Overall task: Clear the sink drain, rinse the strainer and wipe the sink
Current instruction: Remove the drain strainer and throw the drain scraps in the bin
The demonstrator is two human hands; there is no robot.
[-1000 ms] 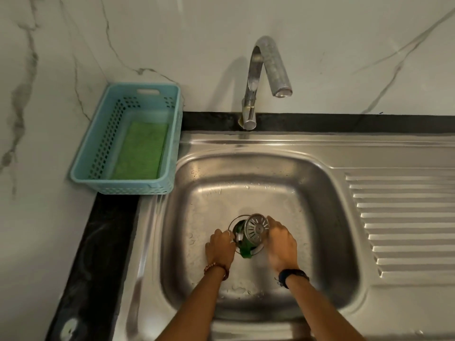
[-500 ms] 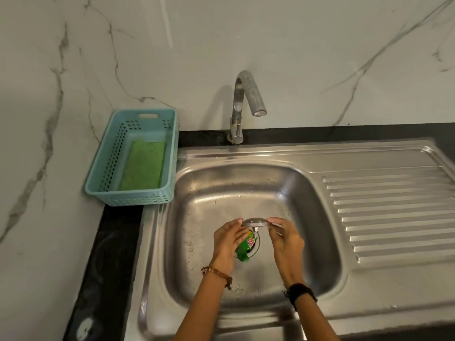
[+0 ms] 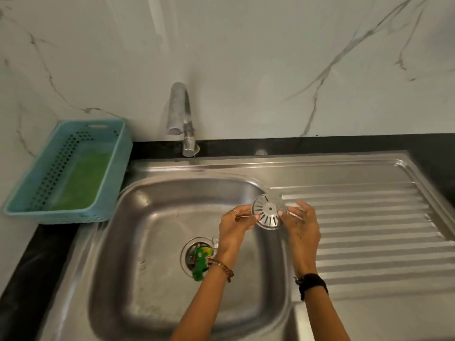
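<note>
A: Going left to right, what is there?

B: At far left a blue basket (image 3: pixel 66 168) with a green scrub pad (image 3: pixel 78 178) inside stands on the dark counter. The tap (image 3: pixel 181 119) is behind the steel sink (image 3: pixel 138 242), and no water shows.

A: And the drain?

B: The drain (image 3: pixel 197 257) lies uncovered on the basin floor, with a green wrapper (image 3: pixel 202 260) still stuck in it and spilling over its near edge.

A: Where is the strainer?

B: The strainer (image 3: pixel 269 212) is lifted clear, tilted, held above the basin's right side. The left hand (image 3: pixel 234 230) pinches its left edge; the right hand (image 3: pixel 301 225) grips its right edge, its other fingers loosely spread.

A: So how far along?

B: Early, I judge. The strainer is out; clearing the wrapper, rinsing and wiping look undone.
</note>
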